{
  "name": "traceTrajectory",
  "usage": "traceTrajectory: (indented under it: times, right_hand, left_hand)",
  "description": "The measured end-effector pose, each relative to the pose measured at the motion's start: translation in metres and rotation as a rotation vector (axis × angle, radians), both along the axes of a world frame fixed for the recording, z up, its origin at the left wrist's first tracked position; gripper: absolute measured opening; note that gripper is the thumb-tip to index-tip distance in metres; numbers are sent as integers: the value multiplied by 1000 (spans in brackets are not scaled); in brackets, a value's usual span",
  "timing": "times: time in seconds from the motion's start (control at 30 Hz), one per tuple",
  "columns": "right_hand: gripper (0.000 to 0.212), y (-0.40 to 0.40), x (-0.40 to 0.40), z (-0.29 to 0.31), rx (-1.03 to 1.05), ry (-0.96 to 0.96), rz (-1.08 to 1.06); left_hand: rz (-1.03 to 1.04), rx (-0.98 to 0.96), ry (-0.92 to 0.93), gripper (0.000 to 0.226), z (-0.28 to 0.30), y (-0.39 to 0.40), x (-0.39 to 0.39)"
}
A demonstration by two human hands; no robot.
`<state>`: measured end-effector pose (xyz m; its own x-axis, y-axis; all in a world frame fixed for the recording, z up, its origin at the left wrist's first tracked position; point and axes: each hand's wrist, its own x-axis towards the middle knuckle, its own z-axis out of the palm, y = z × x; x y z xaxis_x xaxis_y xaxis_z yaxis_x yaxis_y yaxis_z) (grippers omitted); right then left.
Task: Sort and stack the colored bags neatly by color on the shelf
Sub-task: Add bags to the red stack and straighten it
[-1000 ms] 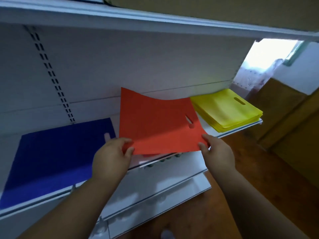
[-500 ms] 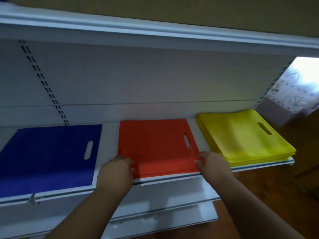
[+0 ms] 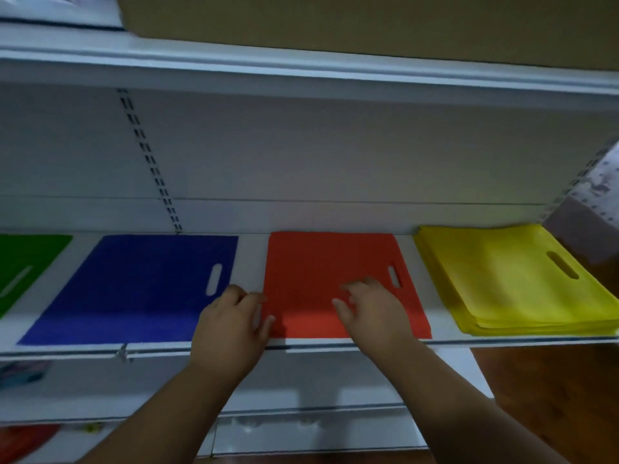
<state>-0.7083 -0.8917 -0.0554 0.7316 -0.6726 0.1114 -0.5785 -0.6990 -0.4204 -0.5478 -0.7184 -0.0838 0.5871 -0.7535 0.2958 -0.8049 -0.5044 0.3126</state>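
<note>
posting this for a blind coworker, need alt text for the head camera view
Two hands rest on a flat red bag on a white shelf: the left hand at its left edge, the right hand on top. A blue bag lies left of it, a green bag at far left, a yellow stack at right.

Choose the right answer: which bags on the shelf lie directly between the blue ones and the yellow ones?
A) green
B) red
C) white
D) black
B: the red bags lie flat between the blue bags and the yellow stack, under both hands.
</note>
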Motion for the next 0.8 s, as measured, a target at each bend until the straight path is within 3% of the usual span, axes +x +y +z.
traceTrajectory:
  times: [0.27,0.5,0.67,0.8]
  right_hand:
    - [43,130,124,42,34,-235,345]
    - [64,320,237,42,125,-349,643]
    - [53,442,306,40,229,-353,772]
    - [41,503,346,44,205,-358,836]
  left_hand:
    - [250,-112,132,51,23,151,49]
    - [496,-71,100,37,32,356,113]
    - [668,-82,71,43,42,482,145]
    - [770,-100,122,56,42,539,178]
